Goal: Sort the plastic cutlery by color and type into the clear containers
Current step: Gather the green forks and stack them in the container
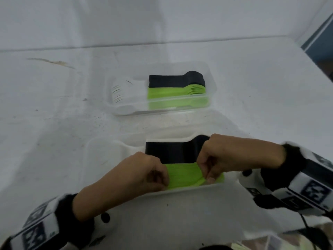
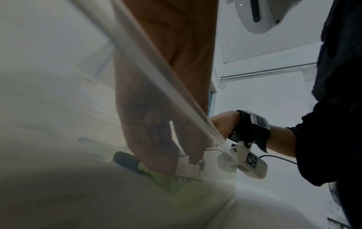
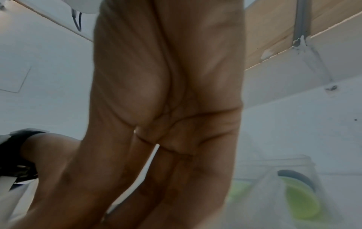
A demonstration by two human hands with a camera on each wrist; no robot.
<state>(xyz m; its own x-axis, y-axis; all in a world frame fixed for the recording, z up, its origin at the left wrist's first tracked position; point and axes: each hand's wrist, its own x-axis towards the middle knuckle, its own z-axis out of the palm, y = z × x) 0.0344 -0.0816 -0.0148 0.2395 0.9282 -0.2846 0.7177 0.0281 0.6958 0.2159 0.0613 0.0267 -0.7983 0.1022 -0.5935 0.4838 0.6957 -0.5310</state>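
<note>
With the green cutlery stack (image 1: 185, 175) pinched at each end by the left hand (image 1: 144, 173) and right hand (image 1: 216, 156) in the near container (image 1: 180, 191), it was best seated level beside the black stack (image 1: 173, 152).

Dim, soft, even light; all views blurred, wrist views smeared and warped at edges.

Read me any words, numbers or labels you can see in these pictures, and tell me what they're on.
No readable words or numbers.
Left wrist band: black-and-white square marker pattern, no letters.
Right wrist band: same kind of marker pattern, blurred.
Containers and cutlery: no print visible.
</note>
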